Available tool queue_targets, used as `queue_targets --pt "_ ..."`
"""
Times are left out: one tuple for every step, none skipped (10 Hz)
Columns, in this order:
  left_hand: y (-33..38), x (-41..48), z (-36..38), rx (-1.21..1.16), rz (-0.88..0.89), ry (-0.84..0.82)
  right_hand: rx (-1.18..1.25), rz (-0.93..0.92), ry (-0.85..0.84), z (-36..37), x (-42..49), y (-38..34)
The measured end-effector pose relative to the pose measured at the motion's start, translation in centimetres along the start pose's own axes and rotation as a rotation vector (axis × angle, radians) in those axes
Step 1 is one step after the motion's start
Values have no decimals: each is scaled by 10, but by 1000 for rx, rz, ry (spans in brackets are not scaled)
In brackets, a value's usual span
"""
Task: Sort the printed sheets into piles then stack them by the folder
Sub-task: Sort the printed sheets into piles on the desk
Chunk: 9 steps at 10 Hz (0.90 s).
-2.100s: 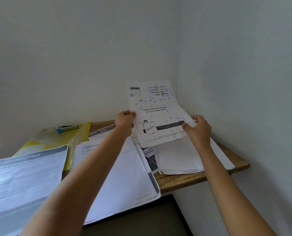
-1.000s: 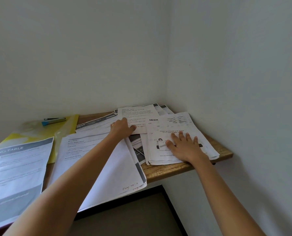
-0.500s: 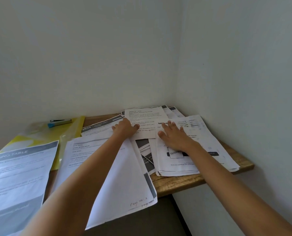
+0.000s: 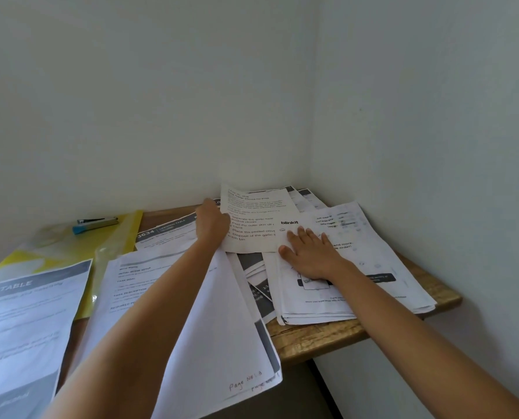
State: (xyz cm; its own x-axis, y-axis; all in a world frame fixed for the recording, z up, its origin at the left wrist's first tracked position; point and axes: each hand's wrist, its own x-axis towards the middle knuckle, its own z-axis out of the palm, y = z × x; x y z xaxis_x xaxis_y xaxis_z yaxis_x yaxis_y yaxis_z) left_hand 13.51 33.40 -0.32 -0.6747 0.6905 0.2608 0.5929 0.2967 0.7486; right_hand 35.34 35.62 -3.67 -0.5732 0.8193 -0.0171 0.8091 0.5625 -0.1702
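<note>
Sorting under way at the far right corner of the bench (image 4: 327, 334). The left hand (image 4: 212, 222) grasps the left edge of a text sheet (image 4: 253, 219) lying across the far papers. The right hand (image 4: 311, 257), fingers straight and spread, presses flat on the blinkit pile (image 4: 379, 267) at the right. The yellow folder (image 4: 113, 246) lies well apart at the far left.

Probable risks:
- The pile reaches the bench edge and may slide off once the pressing hand lifts.
- The large sheet (image 4: 222, 328) overhangs the near edge and may be swept down by the left forearm.
- Drawing out the text sheet could drag the papers beneath it.
</note>
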Motion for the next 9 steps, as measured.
queue_targets --pt "3 4 -2 -70 4 26 3 1 -1 1 0 0" --pt "7 5 -5 -196 -16 46 4 4 5 2 0 0" --pt "14 5 -10 -368 -27 62 8 6 14 2 0 1" --pt "23 7 -20 -439 -10 92 20 3 19 2 -1 1" --pt "31 10 -36 -485 -17 152 13 3 25 3 -1 1" --pt "35 12 -52 -541 -20 208 12 5 23 3 0 1" --pt "35 11 -69 -647 -41 270 18 2 18 3 0 2" --pt "36 8 -85 -746 -69 312 44 11 17 1 0 2" --pt "37 2 -97 -839 -105 333 275 27 107 -5 -5 -2"
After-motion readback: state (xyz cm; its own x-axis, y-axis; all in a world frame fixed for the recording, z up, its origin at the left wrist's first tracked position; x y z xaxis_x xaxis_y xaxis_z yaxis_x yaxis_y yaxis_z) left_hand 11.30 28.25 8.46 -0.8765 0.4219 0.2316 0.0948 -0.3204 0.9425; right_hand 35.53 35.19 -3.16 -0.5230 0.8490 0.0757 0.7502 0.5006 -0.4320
